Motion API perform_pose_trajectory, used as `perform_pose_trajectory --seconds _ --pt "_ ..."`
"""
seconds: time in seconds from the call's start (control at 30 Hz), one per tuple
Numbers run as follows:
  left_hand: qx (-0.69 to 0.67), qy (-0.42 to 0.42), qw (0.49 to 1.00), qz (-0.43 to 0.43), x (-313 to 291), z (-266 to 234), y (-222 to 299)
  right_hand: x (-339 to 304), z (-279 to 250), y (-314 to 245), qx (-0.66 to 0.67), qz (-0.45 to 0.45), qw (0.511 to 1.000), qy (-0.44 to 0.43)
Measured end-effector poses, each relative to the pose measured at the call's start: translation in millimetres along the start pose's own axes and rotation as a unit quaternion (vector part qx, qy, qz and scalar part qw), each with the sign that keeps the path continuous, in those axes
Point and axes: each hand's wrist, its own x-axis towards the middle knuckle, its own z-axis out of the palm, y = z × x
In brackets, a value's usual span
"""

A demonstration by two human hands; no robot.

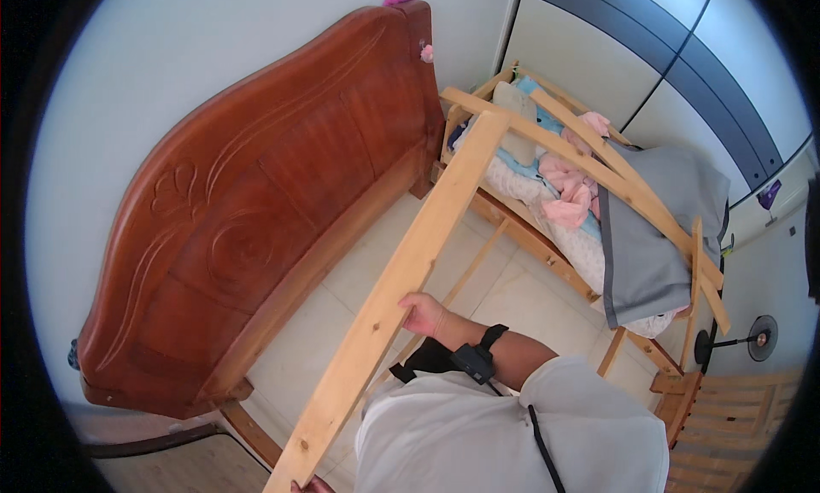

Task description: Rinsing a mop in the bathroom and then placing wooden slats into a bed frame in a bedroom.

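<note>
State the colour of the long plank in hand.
The plank is light yellowish brown, best seen in the head view.

Right fingers (412,303) gripping, forearm (512,348) slanting, left fingers (316,486) barely visible

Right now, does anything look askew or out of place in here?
Yes, over the small bed: two long boards cross at a slant above its crumpled pink cloth, an odd spot for loose-looking wood. The plank you hold shows no damage I can make out.
</note>
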Motion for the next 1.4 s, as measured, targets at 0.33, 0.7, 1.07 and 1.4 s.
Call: perform_pose_trajectory --seconds 0.33,0.7,1.07,1.4 --pt "0.342 0.072 0.933 -0.086 -5 -84 -82 -5 -28 37 -0.015 0.044 0.994 -0.103" --pt "0.115 0.089 0.983 -0.114 12 11 -52 -15 -34 31 -0.001 0.078 0.977 -0.198" --pt "0.011 0.103 0.985 -0.135 14 17 -45 -5 -40 35 0.044 0.06 0.975 -0.209" --pt "-0.193 0.175 0.952 -0.159 -9 -19 -46 -8 -32 26 -0.06 0.048 0.996 0.052"
